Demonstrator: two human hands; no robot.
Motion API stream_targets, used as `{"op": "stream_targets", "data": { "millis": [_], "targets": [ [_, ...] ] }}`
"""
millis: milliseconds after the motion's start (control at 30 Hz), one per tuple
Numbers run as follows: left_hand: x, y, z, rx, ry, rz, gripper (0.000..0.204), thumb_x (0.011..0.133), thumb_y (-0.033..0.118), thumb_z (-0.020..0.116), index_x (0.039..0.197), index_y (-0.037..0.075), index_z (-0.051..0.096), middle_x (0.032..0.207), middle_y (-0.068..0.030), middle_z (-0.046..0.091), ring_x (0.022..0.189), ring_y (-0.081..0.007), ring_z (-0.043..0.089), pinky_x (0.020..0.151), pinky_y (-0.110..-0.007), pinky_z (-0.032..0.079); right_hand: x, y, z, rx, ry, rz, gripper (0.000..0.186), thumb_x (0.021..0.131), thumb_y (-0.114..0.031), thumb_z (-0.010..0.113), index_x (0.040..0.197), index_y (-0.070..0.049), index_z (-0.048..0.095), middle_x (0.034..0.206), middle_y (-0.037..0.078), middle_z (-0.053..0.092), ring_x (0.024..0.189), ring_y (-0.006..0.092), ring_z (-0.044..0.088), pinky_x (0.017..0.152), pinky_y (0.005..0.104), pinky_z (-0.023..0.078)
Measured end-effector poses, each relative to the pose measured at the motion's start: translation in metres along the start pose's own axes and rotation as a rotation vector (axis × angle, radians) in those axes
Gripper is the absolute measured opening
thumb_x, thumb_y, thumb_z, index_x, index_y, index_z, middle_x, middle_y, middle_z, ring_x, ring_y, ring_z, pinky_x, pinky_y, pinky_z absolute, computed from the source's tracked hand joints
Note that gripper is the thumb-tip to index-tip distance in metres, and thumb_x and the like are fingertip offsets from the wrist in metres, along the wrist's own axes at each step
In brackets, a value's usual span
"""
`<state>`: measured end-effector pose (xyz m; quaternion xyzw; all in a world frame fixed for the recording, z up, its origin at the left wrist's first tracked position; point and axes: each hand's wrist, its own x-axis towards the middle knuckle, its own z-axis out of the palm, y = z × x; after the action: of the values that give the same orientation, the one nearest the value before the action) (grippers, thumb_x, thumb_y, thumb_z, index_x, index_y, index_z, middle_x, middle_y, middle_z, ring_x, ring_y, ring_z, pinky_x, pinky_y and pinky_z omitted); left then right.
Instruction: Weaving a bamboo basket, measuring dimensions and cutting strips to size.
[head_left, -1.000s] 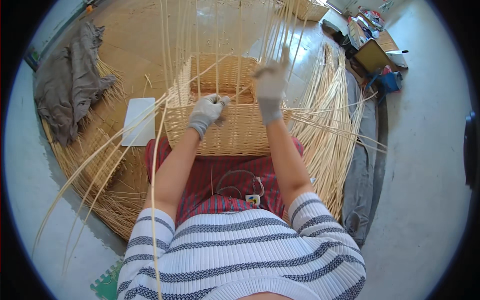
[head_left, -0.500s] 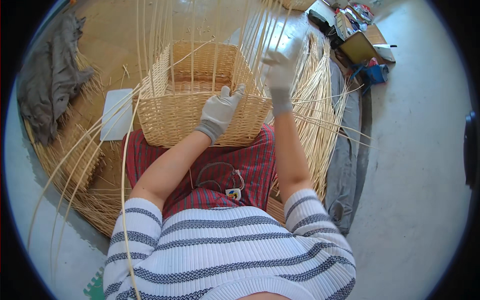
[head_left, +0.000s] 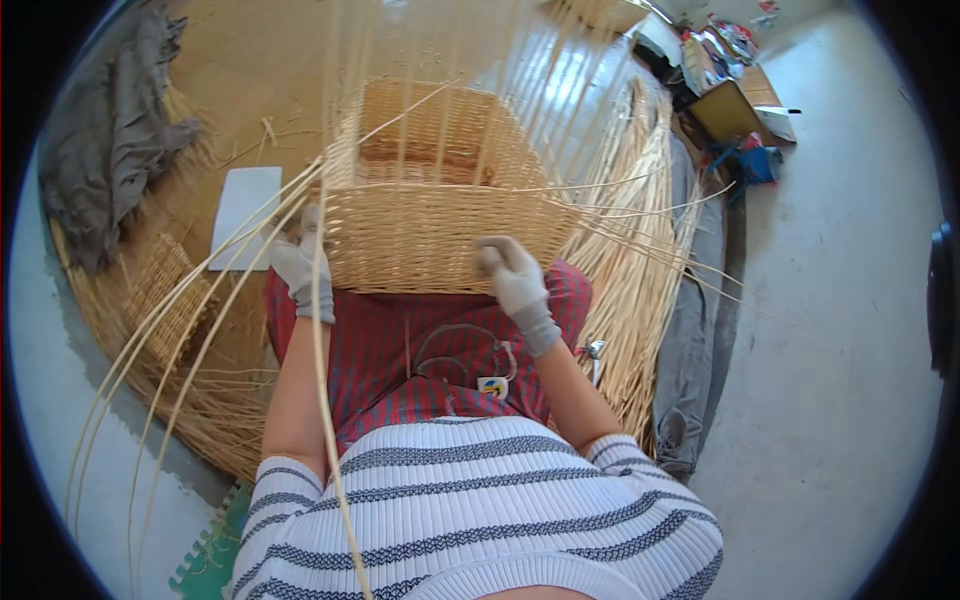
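Observation:
A woven wicker basket [head_left: 420,240] rests on my lap over red striped cloth. Tall pale upright stakes [head_left: 402,130] rise from its walls, blurred. Long loose strands [head_left: 215,265] fan out from its left corner, and more strands [head_left: 690,265] trail off the right one. My left hand [head_left: 300,265], in a whitish glove with a grey cuff, grips the basket's near left corner, thumb up; some of its fingers are hidden. Against the lower right of the near wall is my gloved right hand [head_left: 517,287], its fingers curled. What they hold, if anything, cannot be made out.
Bundled pale rods [head_left: 625,300] lie on the right beside grey cloth [head_left: 685,370]. On the left are a white sheet [head_left: 245,215], a small woven piece [head_left: 165,300] and dark grey fabric [head_left: 120,150]. A blue container [head_left: 757,167] stands at the far right.
My right hand has come down from above the right rim to the near wall. My left hand has left the front rim for the left corner. The basket has shifted right.

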<state>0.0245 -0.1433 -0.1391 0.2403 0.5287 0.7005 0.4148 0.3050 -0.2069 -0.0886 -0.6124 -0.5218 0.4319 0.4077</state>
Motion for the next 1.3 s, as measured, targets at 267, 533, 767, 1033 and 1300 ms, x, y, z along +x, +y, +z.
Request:
{"op": "stream_targets", "data": {
  "millis": [267,533,767,1033,1300],
  "targets": [
    [0.028,-0.004,-0.048,-0.275,-0.4,-0.023,0.024,0.089,0.013,0.071,0.108,0.002,0.063,0.096,-0.0068,0.064,0.085,-0.0168,0.062,0.075,-0.027,0.054,0.007,-0.12,0.171,-0.591,-0.32,-0.798,0.029,0.084,-0.023,0.07,0.112,-0.019,0.068,0.086,0.01,0.065,0.079,0.03,0.065,0.07,0.0393,0.054],
    [0.086,0.027,-0.021,0.5,-0.656,0.625,0.076,0.068,0.031,0.089,0.132,0.01,0.053,0.134,-0.0146,0.05,0.128,-0.0321,0.046,0.111,-0.043,0.035,0.03,-0.044,0.11,0.115,-0.028,-0.497,0.029,0.088,-0.001,0.055,0.112,-0.006,0.071,0.102,0.006,0.072,0.095,0.0166,0.069,0.065,0.028,0.056],
    [0.075,0.005,-0.009,0.174,-0.659,0.191,0.04,0.083,0.024,0.08,0.108,0.011,0.052,0.106,0.0,0.055,0.103,-0.0116,0.051,0.095,-0.028,0.043,0.086,-0.046,0.11,0.278,0.071,-0.135,0.03,0.099,-0.014,0.056,0.125,0.0,0.062,0.113,0.012,0.068,0.096,0.013,0.068,0.055,0.0223,0.049],
    [0.07,-0.034,0.004,0.259,-0.224,0.307,0.031,0.085,0.006,0.073,0.107,0.008,0.051,0.101,-0.0018,0.054,0.092,-0.012,0.054,0.086,-0.029,0.047,0.133,-0.177,0.138,0.069,0.057,-0.359,0.075,0.093,0.003,0.048,0.156,-0.015,0.01,0.116,0.018,0.066,0.104,0.0245,0.067,0.077,0.0336,0.055],
    [0.037,-0.006,0.019,0.423,0.029,0.372,0.037,0.083,0.012,0.075,0.109,0.0,0.053,0.105,-0.0108,0.057,0.093,-0.0256,0.058,0.091,-0.036,0.047,0.062,0.008,0.026,0.48,0.197,-0.031,0.022,0.097,-0.015,0.062,0.118,-0.009,0.063,0.098,0.004,0.071,0.079,0.0149,0.069,0.052,0.0191,0.047]
  ]
}}
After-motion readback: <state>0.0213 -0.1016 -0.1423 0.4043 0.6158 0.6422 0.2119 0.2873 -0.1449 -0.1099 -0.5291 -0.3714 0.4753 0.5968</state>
